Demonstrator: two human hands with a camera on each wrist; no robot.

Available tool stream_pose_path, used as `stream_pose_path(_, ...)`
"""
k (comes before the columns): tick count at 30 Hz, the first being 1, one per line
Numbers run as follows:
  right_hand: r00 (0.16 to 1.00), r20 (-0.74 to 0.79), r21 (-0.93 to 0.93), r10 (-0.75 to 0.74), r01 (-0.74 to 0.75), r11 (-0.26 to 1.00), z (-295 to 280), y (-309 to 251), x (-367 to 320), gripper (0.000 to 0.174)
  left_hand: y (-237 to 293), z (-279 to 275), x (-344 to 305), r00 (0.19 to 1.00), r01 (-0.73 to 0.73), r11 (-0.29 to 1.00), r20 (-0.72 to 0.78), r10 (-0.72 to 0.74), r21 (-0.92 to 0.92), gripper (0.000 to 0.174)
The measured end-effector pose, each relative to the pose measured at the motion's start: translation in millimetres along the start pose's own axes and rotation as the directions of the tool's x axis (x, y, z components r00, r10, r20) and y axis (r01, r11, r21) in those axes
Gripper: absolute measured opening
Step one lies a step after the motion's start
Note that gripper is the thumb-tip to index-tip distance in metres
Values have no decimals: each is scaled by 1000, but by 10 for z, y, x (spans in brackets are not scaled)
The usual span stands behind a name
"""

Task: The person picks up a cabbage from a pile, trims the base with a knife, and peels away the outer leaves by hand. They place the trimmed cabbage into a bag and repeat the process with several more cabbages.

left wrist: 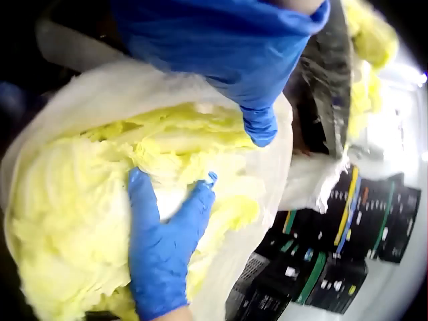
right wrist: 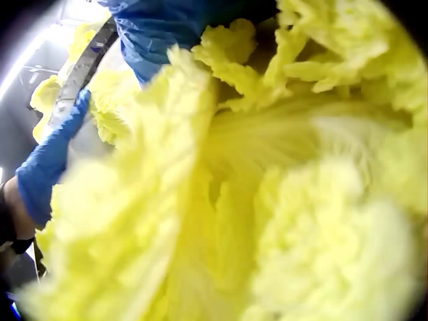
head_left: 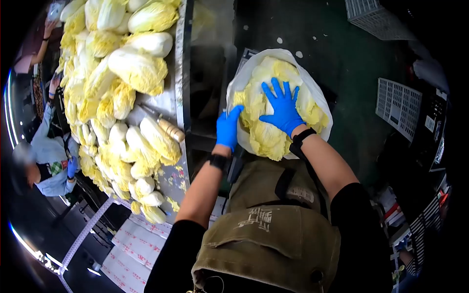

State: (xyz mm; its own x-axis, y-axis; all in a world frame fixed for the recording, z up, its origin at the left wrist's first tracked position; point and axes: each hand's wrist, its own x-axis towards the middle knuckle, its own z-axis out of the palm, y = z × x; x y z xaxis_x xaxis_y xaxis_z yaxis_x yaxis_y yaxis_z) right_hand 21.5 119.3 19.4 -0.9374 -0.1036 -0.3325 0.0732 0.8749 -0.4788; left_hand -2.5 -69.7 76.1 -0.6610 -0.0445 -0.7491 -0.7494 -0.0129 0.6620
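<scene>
A white bag [head_left: 320, 95] full of pale yellow cabbage leaves [head_left: 268, 139] stands in front of the person. My right hand [head_left: 283, 107], in a blue glove, rests on the leaves with its fingers spread; the left wrist view also shows this hand [left wrist: 164, 251] on them. At the bag's left edge, my gloved left hand [head_left: 228, 129] holds the rim, its thumb on the inner side in the left wrist view [left wrist: 221, 40]; its other fingers are mostly hidden. Leaves [right wrist: 321, 234] fill most of the right wrist view, blurred up close.
Whole cabbages [head_left: 139, 68] are heaped on a metal table [head_left: 171, 95] at the left, with a wooden-handled tool [head_left: 171, 130] near its edge. Another person [head_left: 51, 166] stands beyond it. Grey crates [head_left: 398, 107] are at the right; white boxes [head_left: 132, 244] lie lower left.
</scene>
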Motion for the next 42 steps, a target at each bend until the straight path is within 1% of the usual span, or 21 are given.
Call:
stream_pose_path(4,988,124,-27,-88,92,995,239,46,169,95,-65,-11,-211,996,79,992,42,-84,103,33)
stream_pose_path(6,975,172,-78,-141,157,985,827,225,275,88,-75,-39,-237,996,21,941,76,-50,336,28)
stream_pose_path(9,994,-20,401,105,-88,912,1484,445,251,72,-140,59,-374,984,-83,872,178,-5,483,20)
stream_pose_path(12,970,233,191,69,-115,975,839,556,259,65,-299,168,-477,948,-214,817,315,42,535,17)
stream_pose_path(15,997,68,408,22,-48,912,1599,764,181,71,-245,136,-475,968,-67,877,243,-58,475,16)
stream_pose_path(16,990,118,520,79,-129,844,1232,598,182,73,-207,108,-491,976,4,905,195,-96,426,16)
stream_pose_path(18,993,-53,520,109,-66,851,946,304,127,89,-134,-26,-451,978,65,939,168,-128,338,18)
stream_pose_path(20,999,44,380,-6,-11,925,744,125,51,106,-157,-127,-428,977,-146,881,204,58,450,21)
stream_pose_path(21,995,100,176,5,-23,984,386,-34,-20,103,-174,-165,-449,978,-150,887,198,69,436,21)
stream_pose_path(24,975,220,104,18,-41,994,69,-202,-166,94,-161,-187,-424,979,-152,911,185,85,383,22)
stream_pose_path(25,996,88,8,-16,15,1000,-15,-242,-234,74,-151,-204,-434,982,-127,923,178,65,363,22)
stream_pose_path(27,997,10,59,-80,79,995,-116,-256,-303,61,-94,-238,-480,981,-83,944,194,20,321,30)
stream_pose_path(30,974,5,164,-226,222,961,-459,-281,-451,42,10,-183,-649,965,-263,784,152,215,562,54)
stream_pose_path(31,961,-10,216,-277,272,938,-621,-249,-529,40,147,-74,-746,861,-475,593,204,466,650,72)
stream_pose_path(32,945,-25,268,-326,320,909,-738,-197,-595,39,297,35,-843,793,-559,432,304,528,708,76)
stream_pose_path(34,905,-336,57,-262,297,953,-949,-7,-613,41,502,231,-925,628,-669,69,513,585,740,82)
stream_pose_path(35,888,-451,167,-96,190,967,-1167,60,-541,54,446,359,-837,602,-755,114,613,512,646,87)
stream_pose_path(36,922,-382,213,62,22,977,-1244,169,-486,65,353,540,-697,558,-821,170,704,440,545,92)
stream_pose_path(38,968,-204,145,148,-120,982,-1018,478,-406,69,67,912,-337,620,-770,99,702,351,630,99)
stream_pose_path(41,957,127,34,259,-265,964,-738,920,-347,59,-166,1126,17,669,-733,-111,741,62,671,107)
stream_pose_path(42,947,86,180,310,-321,930,-661,1114,-372,52,-316,1080,91,690,-717,-119,724,22,687,109)
